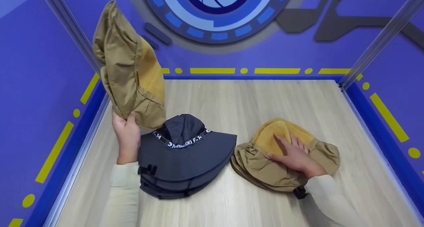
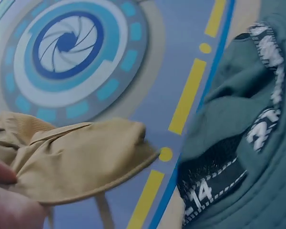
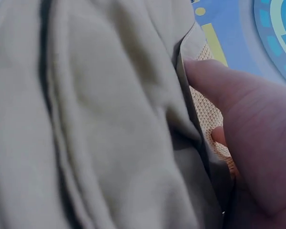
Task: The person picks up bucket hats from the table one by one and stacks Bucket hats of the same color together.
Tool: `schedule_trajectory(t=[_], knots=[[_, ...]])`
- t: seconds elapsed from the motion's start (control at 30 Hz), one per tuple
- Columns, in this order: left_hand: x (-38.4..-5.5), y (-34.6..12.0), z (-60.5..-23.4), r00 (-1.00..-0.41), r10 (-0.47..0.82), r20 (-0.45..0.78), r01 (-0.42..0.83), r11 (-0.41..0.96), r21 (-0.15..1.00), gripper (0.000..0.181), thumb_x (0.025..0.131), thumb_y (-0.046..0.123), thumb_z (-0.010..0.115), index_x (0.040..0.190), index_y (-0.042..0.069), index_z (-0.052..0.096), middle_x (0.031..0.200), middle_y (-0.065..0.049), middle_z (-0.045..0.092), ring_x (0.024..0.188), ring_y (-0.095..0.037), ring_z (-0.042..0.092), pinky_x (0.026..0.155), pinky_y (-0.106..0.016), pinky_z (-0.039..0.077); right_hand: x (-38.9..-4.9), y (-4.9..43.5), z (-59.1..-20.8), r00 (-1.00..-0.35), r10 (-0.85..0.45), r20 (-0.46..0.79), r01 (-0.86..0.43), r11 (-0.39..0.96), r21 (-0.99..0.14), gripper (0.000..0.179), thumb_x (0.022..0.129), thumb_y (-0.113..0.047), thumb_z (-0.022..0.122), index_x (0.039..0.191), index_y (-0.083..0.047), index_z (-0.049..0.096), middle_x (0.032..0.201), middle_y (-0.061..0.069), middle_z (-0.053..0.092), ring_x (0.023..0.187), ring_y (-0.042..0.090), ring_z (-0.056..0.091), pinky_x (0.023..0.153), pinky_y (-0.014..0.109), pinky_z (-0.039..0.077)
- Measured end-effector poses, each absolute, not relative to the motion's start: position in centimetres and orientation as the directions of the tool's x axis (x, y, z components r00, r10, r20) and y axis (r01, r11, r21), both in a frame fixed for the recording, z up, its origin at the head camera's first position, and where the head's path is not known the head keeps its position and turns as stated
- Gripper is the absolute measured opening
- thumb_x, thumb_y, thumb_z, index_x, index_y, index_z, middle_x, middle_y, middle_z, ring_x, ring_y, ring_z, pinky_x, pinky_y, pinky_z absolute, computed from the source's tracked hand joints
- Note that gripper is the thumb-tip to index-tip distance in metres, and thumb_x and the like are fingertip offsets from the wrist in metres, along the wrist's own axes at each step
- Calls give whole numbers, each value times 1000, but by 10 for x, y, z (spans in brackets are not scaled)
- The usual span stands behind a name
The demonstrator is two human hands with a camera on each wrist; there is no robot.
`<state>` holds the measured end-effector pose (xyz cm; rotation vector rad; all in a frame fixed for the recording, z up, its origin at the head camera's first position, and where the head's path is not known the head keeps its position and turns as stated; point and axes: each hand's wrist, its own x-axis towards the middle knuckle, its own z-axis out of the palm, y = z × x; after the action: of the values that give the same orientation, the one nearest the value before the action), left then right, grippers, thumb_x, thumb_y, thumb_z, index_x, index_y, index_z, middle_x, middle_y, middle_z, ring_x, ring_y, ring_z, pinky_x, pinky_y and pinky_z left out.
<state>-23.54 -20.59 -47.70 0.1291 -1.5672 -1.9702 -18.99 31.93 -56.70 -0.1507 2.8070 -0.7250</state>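
My left hand (image 1: 127,131) grips the brim of a khaki sun hat (image 1: 121,68) with a yellow mesh panel, thumb on the near side. The hat hangs upright above the table's left part, and its brim edge (image 2: 95,167) shows in the left wrist view. My right hand (image 1: 296,154) rests with spread fingers on the yellow mesh crown of a stack of khaki hats (image 1: 261,167) at the right. In the right wrist view, the thumb (image 3: 209,76) lies along the seam between mesh and brim. Between my hands lies a stack of dark grey hats (image 1: 188,164) with a lettered inner band.
The wood-patterned table (image 1: 215,207) is bordered by blue-purple walls (image 1: 225,61) with yellow dashes at the back and both sides. Metal posts (image 1: 381,41) stand at the back corners. A black buckle (image 1: 300,192) shows below the right khaki stack.
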Motion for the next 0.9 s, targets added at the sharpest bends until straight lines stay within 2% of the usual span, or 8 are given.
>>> schedule_trajectory(t=[0.17,0.37,0.5,0.6,0.67,0.73,0.83,0.9], knots=[[-219,-176,-479,-785,-544,296,455,-180,872,46,94,-17,45,136,0,52,126,-2,65,119,-13,61,104,-25,48,-191,319,-554,-967,-152,-205,-26,858,-514,96,87,-69,67,160,-17,33,166,35,1,148,65,2,111,82,8],[-192,-117,-489,-851,-452,266,477,-457,750,42,95,-16,48,127,10,56,118,1,69,104,-11,65,86,-24,55,-189,299,-521,-996,-62,-70,-6,793,-609,88,87,-61,74,152,-10,45,168,30,1,152,58,6,112,78,24],[-171,-73,-502,-909,-341,238,401,-569,718,47,96,-16,46,128,17,55,119,3,68,104,-11,66,86,-26,57,-176,261,-504,-995,-90,-42,-21,600,-800,74,94,-46,72,148,-2,48,170,23,11,155,49,15,122,66,23],[-158,-45,-509,-938,-270,217,342,-624,703,49,96,-16,44,129,19,55,120,2,68,108,-13,67,92,-30,58,-164,230,-494,-988,-122,-96,40,402,-915,67,99,-39,67,150,-1,46,166,19,31,152,38,32,124,50,29],[-151,-29,-511,-953,-225,203,303,-662,685,48,96,-16,43,129,18,54,122,2,68,112,-14,66,96,-33,57,-159,213,-490,-986,-105,-131,101,254,-962,58,101,-34,65,147,-2,49,153,17,51,140,30,51,117,37,42],[-144,-16,-512,-964,-185,190,265,-699,665,49,96,-15,43,132,18,52,124,0,67,114,-15,66,97,-35,57,-156,201,-489,-983,-91,-158,149,91,-985,42,104,-30,61,134,-2,56,119,12,68,107,19,67,92,27,54],[-132,-1,-515,-976,-130,172,212,-736,643,49,96,-14,44,133,18,52,125,0,67,115,-16,66,96,-35,57,-154,189,-490,-979,-50,-199,203,-95,-975,28,105,-28,59,119,-4,58,93,2,66,81,11,65,71,25,55],[-125,7,-518,-981,-100,167,185,-735,652,49,97,-13,45,131,21,54,123,2,68,111,-13,67,92,-31,58,-153,185,-491,-980,-19,-197,198,-156,-968,26,105,-28,58,115,-3,58,87,2,67,75,12,65,67,28,55]])
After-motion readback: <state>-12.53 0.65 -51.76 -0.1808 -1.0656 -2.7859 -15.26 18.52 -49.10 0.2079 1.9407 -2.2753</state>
